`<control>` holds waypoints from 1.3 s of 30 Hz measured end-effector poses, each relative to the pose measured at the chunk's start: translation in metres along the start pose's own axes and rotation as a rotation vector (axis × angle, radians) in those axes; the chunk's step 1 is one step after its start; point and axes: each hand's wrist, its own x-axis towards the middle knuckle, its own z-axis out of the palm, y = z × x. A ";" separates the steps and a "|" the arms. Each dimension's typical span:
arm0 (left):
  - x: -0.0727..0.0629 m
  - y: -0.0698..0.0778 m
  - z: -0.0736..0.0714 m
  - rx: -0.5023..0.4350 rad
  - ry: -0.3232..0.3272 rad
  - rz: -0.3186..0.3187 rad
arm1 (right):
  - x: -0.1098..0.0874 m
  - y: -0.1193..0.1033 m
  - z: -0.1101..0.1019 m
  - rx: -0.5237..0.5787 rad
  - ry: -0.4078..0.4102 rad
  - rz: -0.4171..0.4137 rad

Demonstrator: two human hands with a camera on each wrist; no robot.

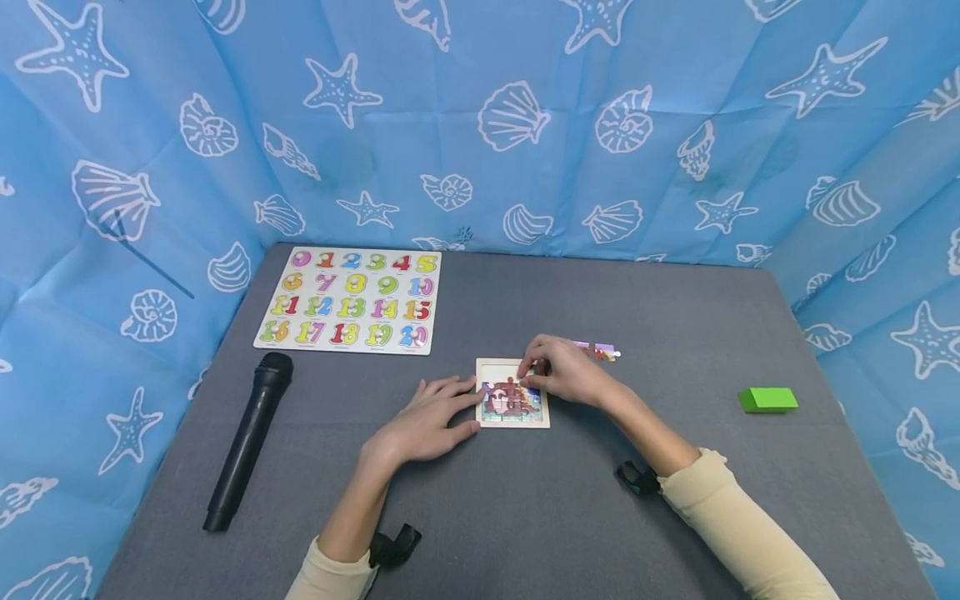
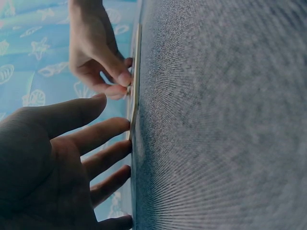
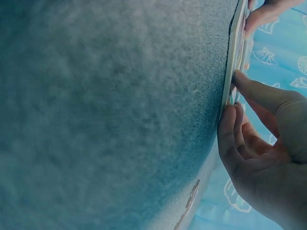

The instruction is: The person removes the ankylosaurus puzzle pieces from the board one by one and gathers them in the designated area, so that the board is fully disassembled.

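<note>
A small square jigsaw puzzle point(image 1: 513, 414) in a pale wooden frame lies flat on the table, its lower part filled with a brown and blue picture and its top showing bare wood. My left hand point(image 1: 427, 421) lies at the frame's left side with fingers spread and fairly straight, fingertips touching the edge. At the upper right of the puzzle, my right hand point(image 1: 566, 371) pinches a small jigsaw piece between thumb and fingers against the board; the fingers mostly hide it. Just beyond that hand lie loose purple and red jigsaw pieces point(image 1: 603, 348).
A number puzzle board point(image 1: 341, 343) lies at the back left of the grey table point(image 1: 510, 517). A black microphone point(image 1: 247, 442) lies in front of it. To the right is a green block point(image 1: 768, 400). A blue shell-patterned curtain point(image 1: 480, 192) surrounds the table's back and sides.
</note>
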 end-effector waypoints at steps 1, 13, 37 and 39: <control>0.000 0.000 0.000 0.001 -0.001 -0.001 | 0.000 0.000 0.000 0.000 0.003 -0.002; 0.000 0.001 0.000 -0.002 0.001 -0.010 | -0.001 0.004 0.001 0.038 0.029 0.031; -0.001 0.001 0.000 -0.005 0.009 0.000 | -0.012 0.021 -0.024 0.334 0.025 0.045; -0.001 0.001 0.001 -0.004 0.011 0.004 | -0.016 0.027 -0.030 0.339 0.030 0.068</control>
